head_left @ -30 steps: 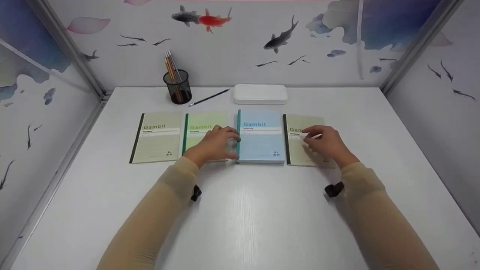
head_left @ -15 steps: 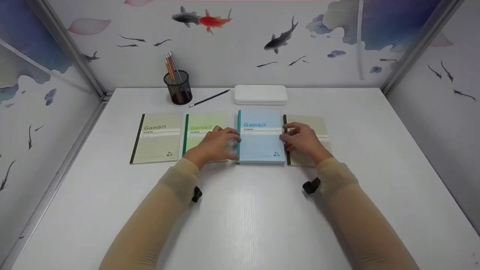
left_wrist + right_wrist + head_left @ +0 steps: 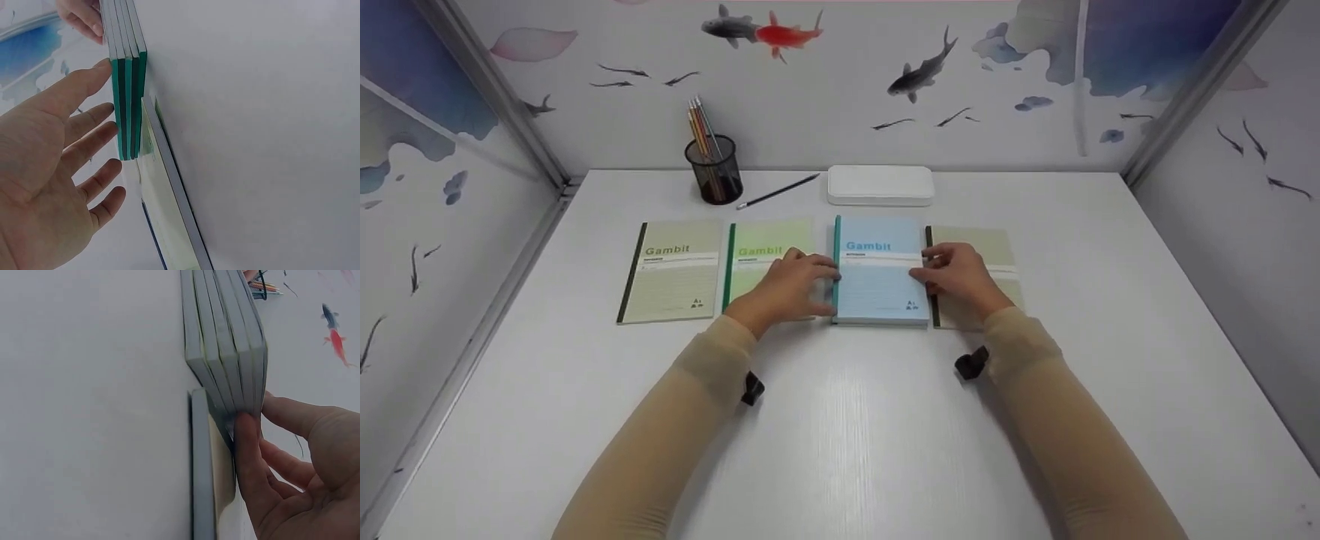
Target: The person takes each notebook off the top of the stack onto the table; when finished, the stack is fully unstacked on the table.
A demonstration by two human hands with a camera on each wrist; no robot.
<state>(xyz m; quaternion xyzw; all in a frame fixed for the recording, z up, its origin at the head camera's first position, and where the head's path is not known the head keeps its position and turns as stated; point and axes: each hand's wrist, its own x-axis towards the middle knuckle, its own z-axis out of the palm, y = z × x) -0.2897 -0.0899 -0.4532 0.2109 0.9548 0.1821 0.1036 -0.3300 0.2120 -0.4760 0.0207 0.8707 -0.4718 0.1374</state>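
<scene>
A stack of several notebooks [image 3: 877, 296] with a light-blue "Gambit" cover on top lies in the middle of the table. Beside its green spines, seen in the left wrist view, is my left hand [image 3: 787, 289]; the spread fingers [image 3: 98, 180] have their tips at the spine side. My right hand [image 3: 960, 274] holds the opposite edge: one digit [image 3: 281, 413] reaches over the cover, while a finger [image 3: 246, 439] lies against the page edges. Partly under that hand is a beige notebook [image 3: 1001, 259]. The left hand partly covers a light-green notebook [image 3: 769, 232].
Another beige notebook [image 3: 675, 277] lies at the far left of the row. Behind the row are a black mesh pencil cup [image 3: 716, 180], a dark pencil [image 3: 778, 191] and a white case [image 3: 881, 185]. Patterned walls [image 3: 840, 112] enclose the white table [image 3: 840, 435].
My right hand has moved left from above the right beige notebook to the right edge of the blue-topped stack. My left hand has stayed at the spine side.
</scene>
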